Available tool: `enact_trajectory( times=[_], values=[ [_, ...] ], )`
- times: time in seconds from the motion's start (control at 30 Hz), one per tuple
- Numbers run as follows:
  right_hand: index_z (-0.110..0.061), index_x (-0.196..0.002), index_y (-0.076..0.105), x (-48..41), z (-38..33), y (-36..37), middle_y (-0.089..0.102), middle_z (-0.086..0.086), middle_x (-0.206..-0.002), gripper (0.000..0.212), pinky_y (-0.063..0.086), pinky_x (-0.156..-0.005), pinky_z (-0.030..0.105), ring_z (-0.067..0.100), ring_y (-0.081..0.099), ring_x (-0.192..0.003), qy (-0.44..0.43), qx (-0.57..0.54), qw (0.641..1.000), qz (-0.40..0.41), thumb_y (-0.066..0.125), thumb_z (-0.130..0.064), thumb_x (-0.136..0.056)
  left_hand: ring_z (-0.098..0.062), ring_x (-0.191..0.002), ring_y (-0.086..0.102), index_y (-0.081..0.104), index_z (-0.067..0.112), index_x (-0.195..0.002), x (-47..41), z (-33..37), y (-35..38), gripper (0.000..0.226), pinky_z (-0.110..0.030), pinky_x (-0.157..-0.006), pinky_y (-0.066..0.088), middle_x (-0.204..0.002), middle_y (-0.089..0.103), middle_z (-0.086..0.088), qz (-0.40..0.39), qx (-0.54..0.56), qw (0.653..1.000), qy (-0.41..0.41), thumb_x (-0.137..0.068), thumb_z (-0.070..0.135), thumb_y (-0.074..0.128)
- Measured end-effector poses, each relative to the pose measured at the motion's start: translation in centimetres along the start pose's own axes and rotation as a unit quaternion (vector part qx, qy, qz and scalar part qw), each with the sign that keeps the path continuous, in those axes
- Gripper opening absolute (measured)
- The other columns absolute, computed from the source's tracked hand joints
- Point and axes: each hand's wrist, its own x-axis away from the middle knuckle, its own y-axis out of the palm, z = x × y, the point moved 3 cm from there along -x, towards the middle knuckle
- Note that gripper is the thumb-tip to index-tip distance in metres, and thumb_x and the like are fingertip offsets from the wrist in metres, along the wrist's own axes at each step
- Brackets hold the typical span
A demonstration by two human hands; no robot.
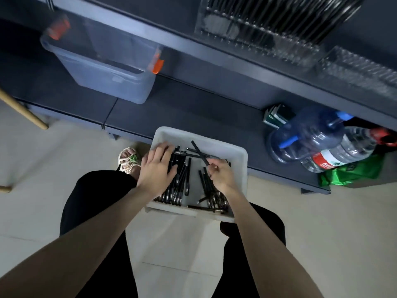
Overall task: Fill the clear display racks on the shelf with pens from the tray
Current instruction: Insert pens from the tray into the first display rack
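A white tray [238,155] sits at the edge of the low dark shelf, in front of my knees, holding several black pens [182,179]. My left hand [158,168] lies flat with spread fingers on the left bundle of pens. My right hand [221,173] pinches one black pen [199,152], which angles up and to the left out of the tray. On the upper shelf, a clear display rack [257,29] is filled with dark pens, and another clear rack [356,67] stands to its right.
A clear storage bin [103,61] with orange latches sits on the shelf at upper left. Large water bottles [318,138], small boxes [277,115] and a green bag [352,171] crowd the lower shelf at right. A wooden leg [23,110] stands at left.
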Motion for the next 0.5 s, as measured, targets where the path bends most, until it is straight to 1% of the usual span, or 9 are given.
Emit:
enact_trajectory(
  times=[0.07,0.13,0.2,0.23,0.3,0.37,0.43,0.5],
  values=[
    [-0.001,-0.108,0.067,0.7,-2.2,-2.2,0.058,0.007,-0.099,0.022,0.045,-0.079,0.023,0.016,0.056,-0.081,-0.025,-0.03,0.999,-0.006,0.056,0.002,-0.09,-0.025,-0.135,0.023,0.031,0.014,-0.144,-1.4,2.4,-1.8,0.059,-0.047,-0.106,0.029,-0.151,0.027,-0.006,0.002,0.004,0.999,0.054,-0.091,0.025,0.055],
    [-0.004,-0.093,0.072,1.6,-4.7,-4.9,0.064,0.001,-0.082,0.015,0.046,-0.07,0.023,0.007,0.057,-0.066,-0.058,-0.077,0.995,0.009,0.064,0.004,-0.084,-0.024,-0.137,0.025,0.031,0.017,-0.145,-2.8,4.6,-3.7,0.058,-0.043,-0.106,0.029,-0.151,0.026,-0.003,-0.002,0.008,0.994,0.106,-0.092,0.023,0.054],
    [-0.014,-0.077,0.07,2.7,-7.6,-7.7,0.064,-0.002,-0.071,0.017,0.047,-0.064,0.024,0.004,0.058,-0.057,-0.094,-0.121,0.988,0.034,0.071,0.003,-0.078,-0.023,-0.133,0.032,0.038,0.018,-0.141,-4.2,6.5,-5.3,0.052,-0.041,-0.103,0.032,-0.147,0.035,-0.002,-0.009,0.018,0.991,0.134,-0.092,0.022,0.055],
    [-0.017,-0.074,0.067,3.2,-9.0,-9.2,0.064,-0.001,-0.068,0.02,0.049,-0.062,0.023,0.004,0.059,-0.055,-0.107,-0.143,0.983,0.049,0.073,0.002,-0.076,-0.023,-0.129,0.037,0.043,0.017,-0.139,-4.8,7.4,-6.2,0.048,-0.039,-0.102,0.034,-0.142,0.041,-0.002,-0.018,0.031,0.99,0.136,-0.093,0.021,0.055],
    [-0.014,-0.073,0.062,4.2,-11.6,-12.0,0.062,0.003,-0.066,0.02,0.051,-0.056,0.021,0.005,0.06,-0.052,-0.135,-0.187,0.97,0.083,0.075,0.001,-0.075,-0.024,-0.118,0.05,0.054,0.013,-0.129,-6.0,9.1,-8.0,0.038,-0.039,-0.096,0.041,-0.127,0.055,-0.006,-0.026,0.071,0.987,0.141,-0.092,0.018,0.057],
    [-0.011,-0.076,0.057,5.2,-14.0,-14.6,0.06,0.006,-0.066,0.02,0.054,-0.056,0.021,0.007,0.06,-0.051,-0.166,-0.219,0.955,0.111,0.075,0.0,-0.076,-0.025,-0.102,0.059,0.064,0.007,-0.116,-6.9,10.8,-9.8,0.028,-0.035,-0.088,0.046,-0.11,0.064,-0.008,-0.01,0.121,0.982,0.145,-0.089,0.013,0.061],
    [-0.007,-0.083,0.057,5.9,-15.9,-16.7,0.059,0.008,-0.067,0.019,0.055,-0.058,0.02,0.006,0.061,-0.052,-0.201,-0.243,0.941,0.122,0.073,0.002,-0.077,-0.021,-0.093,0.062,0.067,0.004,-0.109,-7.8,12.6,-11.6,0.023,-0.026,-0.082,0.046,-0.102,0.067,-0.007,0.001,0.168,0.975,0.148,-0.088,0.009,0.062],
    [-0.003,-0.097,0.058,6.4,-17.5,-18.6,0.06,0.008,-0.069,0.024,0.053,-0.062,0.016,0.003,0.06,-0.054,-0.234,-0.245,0.931,0.132,0.069,0.007,-0.078,-0.015,-0.087,0.06,0.066,0.003,-0.11,-8.8,14.2,-13.1,0.022,-0.022,-0.08,0.046,-0.098,0.066,-0.002,0.0,0.201,0.968,0.153,-0.089,0.009,0.06]
  ],
)
